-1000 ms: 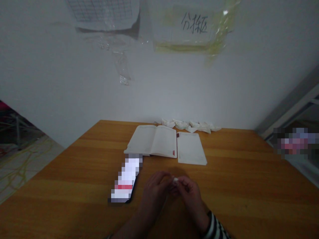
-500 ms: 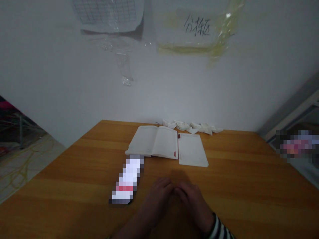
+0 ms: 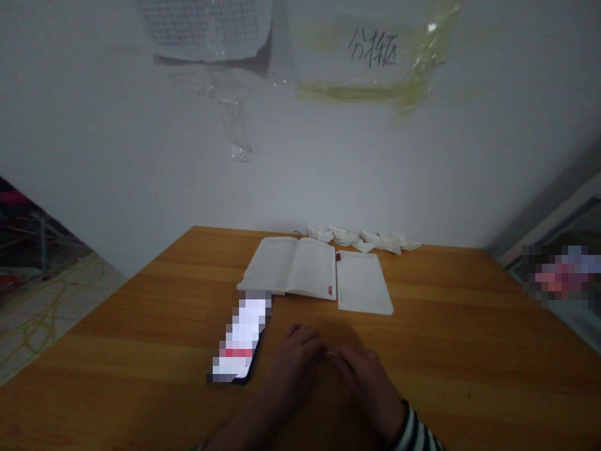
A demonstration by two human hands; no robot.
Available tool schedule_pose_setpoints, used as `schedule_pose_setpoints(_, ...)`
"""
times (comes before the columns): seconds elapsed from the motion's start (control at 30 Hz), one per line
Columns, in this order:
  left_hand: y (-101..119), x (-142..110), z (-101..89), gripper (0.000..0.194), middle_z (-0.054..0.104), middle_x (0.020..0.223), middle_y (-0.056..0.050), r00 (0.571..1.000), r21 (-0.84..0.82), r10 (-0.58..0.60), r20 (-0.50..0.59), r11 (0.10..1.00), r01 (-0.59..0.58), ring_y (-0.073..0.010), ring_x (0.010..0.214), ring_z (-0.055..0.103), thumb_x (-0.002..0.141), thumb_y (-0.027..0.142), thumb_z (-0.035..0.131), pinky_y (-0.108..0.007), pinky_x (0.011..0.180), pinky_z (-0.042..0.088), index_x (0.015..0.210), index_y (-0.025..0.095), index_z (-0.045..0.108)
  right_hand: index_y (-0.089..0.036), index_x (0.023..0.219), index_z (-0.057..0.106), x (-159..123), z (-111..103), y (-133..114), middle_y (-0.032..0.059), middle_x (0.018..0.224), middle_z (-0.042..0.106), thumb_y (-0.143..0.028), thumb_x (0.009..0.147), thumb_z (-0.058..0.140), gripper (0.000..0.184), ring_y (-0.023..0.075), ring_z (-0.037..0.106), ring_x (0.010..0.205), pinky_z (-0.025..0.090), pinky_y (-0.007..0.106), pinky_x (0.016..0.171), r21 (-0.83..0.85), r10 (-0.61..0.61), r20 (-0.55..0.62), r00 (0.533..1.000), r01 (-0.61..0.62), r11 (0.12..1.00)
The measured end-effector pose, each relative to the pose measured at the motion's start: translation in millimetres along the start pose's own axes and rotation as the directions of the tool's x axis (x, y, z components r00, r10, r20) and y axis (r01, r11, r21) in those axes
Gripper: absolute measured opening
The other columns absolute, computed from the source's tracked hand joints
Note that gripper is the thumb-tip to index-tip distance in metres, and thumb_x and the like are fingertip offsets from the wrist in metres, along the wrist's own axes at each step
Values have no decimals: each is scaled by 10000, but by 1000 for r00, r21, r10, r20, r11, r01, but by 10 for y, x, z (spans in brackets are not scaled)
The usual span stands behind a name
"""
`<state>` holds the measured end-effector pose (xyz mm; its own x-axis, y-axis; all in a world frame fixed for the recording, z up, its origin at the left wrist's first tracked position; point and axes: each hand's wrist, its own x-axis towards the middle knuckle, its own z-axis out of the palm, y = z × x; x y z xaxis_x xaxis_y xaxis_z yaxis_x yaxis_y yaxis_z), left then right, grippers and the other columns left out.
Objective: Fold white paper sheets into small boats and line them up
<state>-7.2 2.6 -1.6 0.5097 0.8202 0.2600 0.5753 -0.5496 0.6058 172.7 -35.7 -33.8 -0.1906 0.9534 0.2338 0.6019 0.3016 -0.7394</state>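
My left hand (image 3: 300,354) and my right hand (image 3: 364,376) are close together above the near middle of the wooden table (image 3: 446,351). Both have their fingers curled closed. A small pale sliver (image 3: 332,354) shows in the gap between the fingertips; it is too small and dark to name. Left of my left hand lies a phone (image 3: 248,338) with its screen lit and blurred out. Beyond the hands an open notebook (image 3: 312,266) with blank-looking pages lies flat. A loose white sheet (image 3: 364,282) rests just right of it.
Several crumpled or folded white paper pieces (image 3: 361,239) line the table's back edge against the wall (image 3: 366,169). Taped above are a gridded sheet (image 3: 206,28) and a handwritten sign (image 3: 373,47). A pixelated patch (image 3: 563,272) lies off the table's right side.
My left hand has shifted slightly up and the fingertips have parted a little, so a pale sliver shows between them. The notebook, sheet and phone stay in place.
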Motion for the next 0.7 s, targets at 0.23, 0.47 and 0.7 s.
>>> schedule_pose_setpoints(0.23, -113, 6, 60, 447, 669, 1219, -75, 924, -242, -207, -323, 961, 131, -216, 1001, 674, 895, 196, 569, -369, 871, 562, 1337, 263, 550, -199, 700, 577, 99, 16, 35, 2, 535, 631, -567, 922, 501, 436, 129, 570, 439, 415, 214, 449, 494, 379, -204, 903, -239, 836)
schedule_pose_setpoints(0.47, -140, 46, -72, 341, 752, 1078, -47, 928, -355, -246, -281, 925, 137, -206, 870, 722, 858, 268, 640, -332, 798, 593, 1196, 259, 687, -184, 667, 577, 86, 6, 48, -4, 504, 603, -575, 887, 556, 448, 113, 550, 416, 395, 201, 428, 539, 380, -161, 911, -242, 807)
schedule_pose_setpoints(0.7, -106, 44, -72, 407, 751, 1081, -42, 919, -491, -325, -221, 852, 183, -202, 853, 716, 798, 300, 713, -317, 785, 594, 1203, 258, 685, -187, 697, 561, 80, 35, 33, -8, 510, 612, -599, 863, 579, 445, 105, 539, 391, 384, 195, 410, 617, 403, -89, 911, -268, 740)
